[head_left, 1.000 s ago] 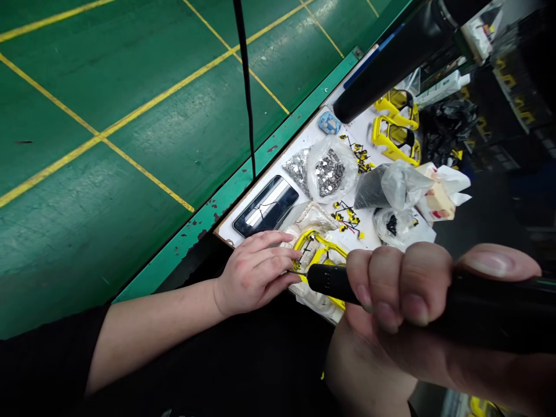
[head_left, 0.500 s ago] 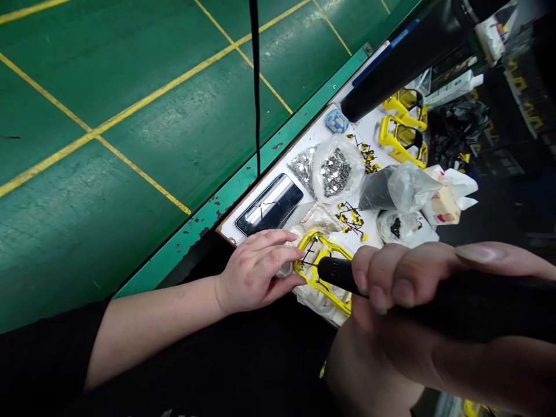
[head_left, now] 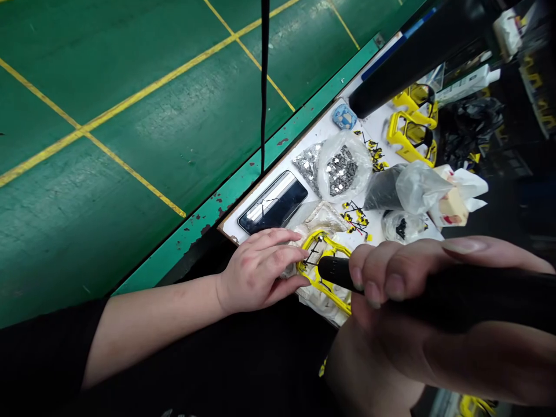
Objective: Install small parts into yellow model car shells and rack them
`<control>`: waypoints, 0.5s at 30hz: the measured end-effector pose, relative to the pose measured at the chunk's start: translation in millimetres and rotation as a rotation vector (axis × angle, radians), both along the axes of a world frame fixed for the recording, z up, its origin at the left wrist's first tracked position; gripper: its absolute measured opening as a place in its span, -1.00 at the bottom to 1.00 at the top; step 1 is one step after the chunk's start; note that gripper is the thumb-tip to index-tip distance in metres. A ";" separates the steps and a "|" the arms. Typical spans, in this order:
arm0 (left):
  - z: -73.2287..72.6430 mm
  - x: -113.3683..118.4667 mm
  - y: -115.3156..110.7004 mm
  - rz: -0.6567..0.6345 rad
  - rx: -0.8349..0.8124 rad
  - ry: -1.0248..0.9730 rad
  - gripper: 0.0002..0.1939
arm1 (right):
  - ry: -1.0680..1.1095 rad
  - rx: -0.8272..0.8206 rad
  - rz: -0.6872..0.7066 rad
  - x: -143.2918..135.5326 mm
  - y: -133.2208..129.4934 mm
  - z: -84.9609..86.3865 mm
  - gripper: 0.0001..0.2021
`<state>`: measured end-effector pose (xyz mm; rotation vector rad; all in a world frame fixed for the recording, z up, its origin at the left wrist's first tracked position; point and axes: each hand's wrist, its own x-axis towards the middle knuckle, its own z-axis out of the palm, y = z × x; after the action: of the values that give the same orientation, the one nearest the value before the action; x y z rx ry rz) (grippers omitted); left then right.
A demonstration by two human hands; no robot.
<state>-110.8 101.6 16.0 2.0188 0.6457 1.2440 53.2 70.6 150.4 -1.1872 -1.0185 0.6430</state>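
A yellow plastic frame lies on a crumpled whitish cloth pad at the table's near corner. My left hand grips the frame's left end between thumb and fingers. My right hand is wrapped round a black electric screwdriver, held sideways. Its thin bit points left into the frame's left end, close to my left fingertips. A thin black part spans the opening there; whether the bit touches a screw I cannot tell. My right hand and the screwdriver hide the frame's right end.
Beyond the pad lie a phone, bags of small metal pieces, small yellow-black parts and a grey plastic bag. Two yellow frames with dark lenses sit farther back. A black cable hangs down beside the green ledge.
The view has shifted slightly, so the table things sit a little farther right. Both hands keep their grips, and the screwdriver stays at the frame's left end.
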 end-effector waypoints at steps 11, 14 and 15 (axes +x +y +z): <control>0.2 -1.6 1.3 -0.013 0.001 0.003 -0.59 | -0.070 -0.114 0.307 -1.4 4.5 23.4 -0.87; -0.1 -1.2 1.1 -0.010 0.004 -0.006 -0.59 | -0.117 -0.117 0.476 13.4 2.6 20.6 -0.70; -0.2 -0.9 1.0 -0.010 0.002 -0.008 -0.59 | -0.119 -0.127 0.511 17.0 2.3 20.6 -0.68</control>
<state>-111.7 102.6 15.8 2.0154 0.6296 1.2471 70.3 72.9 171.0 -1.0867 -1.4176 1.0578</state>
